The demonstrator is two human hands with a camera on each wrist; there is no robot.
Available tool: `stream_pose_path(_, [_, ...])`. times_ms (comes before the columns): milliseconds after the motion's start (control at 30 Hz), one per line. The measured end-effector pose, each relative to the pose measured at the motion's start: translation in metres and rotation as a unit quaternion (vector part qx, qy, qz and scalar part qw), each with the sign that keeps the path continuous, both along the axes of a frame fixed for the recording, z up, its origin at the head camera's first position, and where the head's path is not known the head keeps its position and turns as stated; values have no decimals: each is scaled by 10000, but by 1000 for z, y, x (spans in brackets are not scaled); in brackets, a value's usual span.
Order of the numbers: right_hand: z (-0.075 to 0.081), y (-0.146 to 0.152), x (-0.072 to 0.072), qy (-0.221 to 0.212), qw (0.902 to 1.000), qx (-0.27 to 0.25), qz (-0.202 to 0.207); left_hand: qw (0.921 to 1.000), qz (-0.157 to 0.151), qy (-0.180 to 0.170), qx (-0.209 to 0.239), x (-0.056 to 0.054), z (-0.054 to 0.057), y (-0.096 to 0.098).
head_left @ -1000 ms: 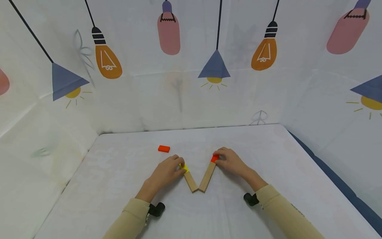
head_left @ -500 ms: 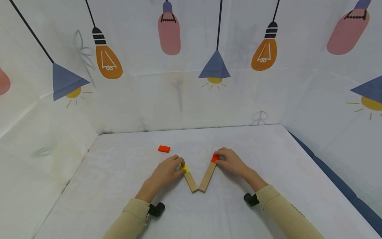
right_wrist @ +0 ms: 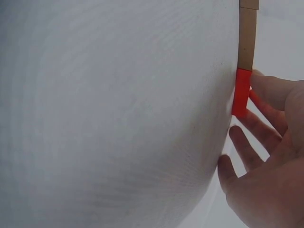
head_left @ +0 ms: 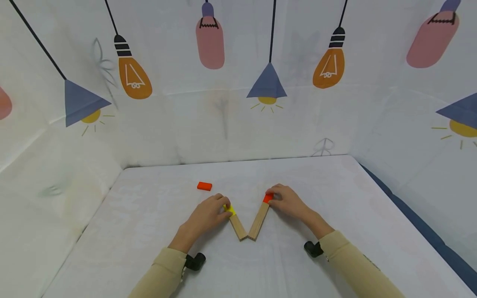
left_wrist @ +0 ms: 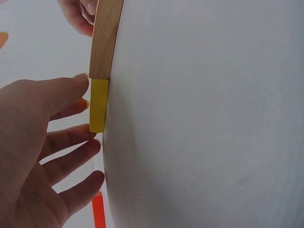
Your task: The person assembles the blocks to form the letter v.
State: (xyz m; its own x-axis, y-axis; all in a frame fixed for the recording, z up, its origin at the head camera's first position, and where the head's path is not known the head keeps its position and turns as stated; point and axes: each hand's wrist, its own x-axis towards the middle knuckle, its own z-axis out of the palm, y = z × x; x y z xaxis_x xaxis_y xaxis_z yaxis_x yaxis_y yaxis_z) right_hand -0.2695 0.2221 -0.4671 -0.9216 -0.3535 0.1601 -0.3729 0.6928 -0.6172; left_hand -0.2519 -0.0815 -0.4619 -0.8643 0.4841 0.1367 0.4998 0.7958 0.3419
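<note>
Two bare wooden blocks lie on the white table in a V, the left one [head_left: 238, 227] and the longer right one [head_left: 258, 222] meeting at their near ends. A small yellow block [left_wrist: 99, 105] sits end to end with the left wooden block's far end. My left hand [head_left: 208, 212] holds the yellow block between thumb and fingers, other fingers spread beyond its end. A small red block [right_wrist: 242, 92] continues the right wooden block's far end. My right hand [head_left: 290, 202] pinches that red block, with its thumb near the joint and a fingertip at the outer end.
A second red block [head_left: 204, 186] lies loose on the white table [head_left: 149, 207], beyond my left hand. Behind the table hangs a white cloth [head_left: 179, 124] printed with lamps and bulbs. Black wrist devices [head_left: 195, 261] sit at both sleeves.
</note>
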Motion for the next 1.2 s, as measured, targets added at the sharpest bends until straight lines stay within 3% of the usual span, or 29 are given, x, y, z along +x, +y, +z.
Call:
stream_pose_path(367, [0, 1, 1, -18, 10000, -34, -26, 9997, -31, 75, 242, 1, -1, -3])
stream_pose_path(1200, [-1, 0, 0, 21, 10000, 6, -50, 9987, 458, 191, 77, -7, 2, -15])
